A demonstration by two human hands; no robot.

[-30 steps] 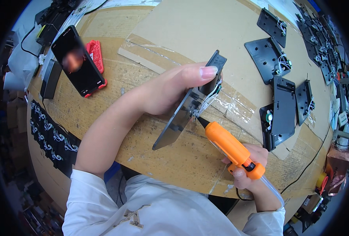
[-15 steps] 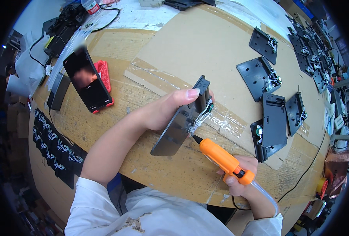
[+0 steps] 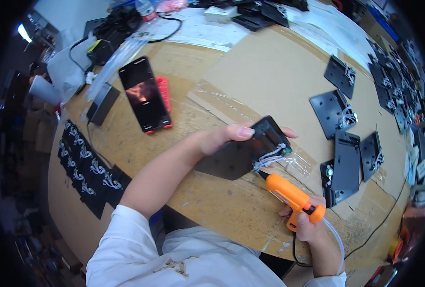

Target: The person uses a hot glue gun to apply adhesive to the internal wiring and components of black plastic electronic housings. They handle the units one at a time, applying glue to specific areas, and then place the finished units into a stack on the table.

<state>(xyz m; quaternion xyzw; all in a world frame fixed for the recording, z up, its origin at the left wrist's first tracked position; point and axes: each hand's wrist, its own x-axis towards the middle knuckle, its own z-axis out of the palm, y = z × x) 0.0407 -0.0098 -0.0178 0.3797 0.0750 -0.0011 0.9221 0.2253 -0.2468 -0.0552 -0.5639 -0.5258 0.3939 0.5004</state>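
Tilted above the bench, a black plastic housing (image 3: 231, 160) is gripped by my left hand (image 3: 227, 137), thumb on its upper edge and fingers behind it. White wires (image 3: 270, 158) and a small green circuit board (image 3: 286, 151) sit at the housing's right end. My right hand (image 3: 308, 225) is wrapped round the handle of an orange hot glue gun (image 3: 289, 191). Its dark nozzle points up and left, close against the wires' lower end; whether it touches cannot be told. A clear glue stick (image 3: 337, 239) curves out of the gun's back.
Several similar black housings (image 3: 334, 115) with wires lie on cardboard (image 3: 265, 71) to the right. A phone (image 3: 145, 95) leans on a red stand (image 3: 163, 93) at left. Wired black pieces (image 3: 83, 167) hang near the bench's left edge. More housings (image 3: 389, 86) are piled far right.
My view has shifted, so the scene appears farther right and lower. The housing has turned in my left hand, showing more of its broad face. The glue gun's nozzle stays near the wires.
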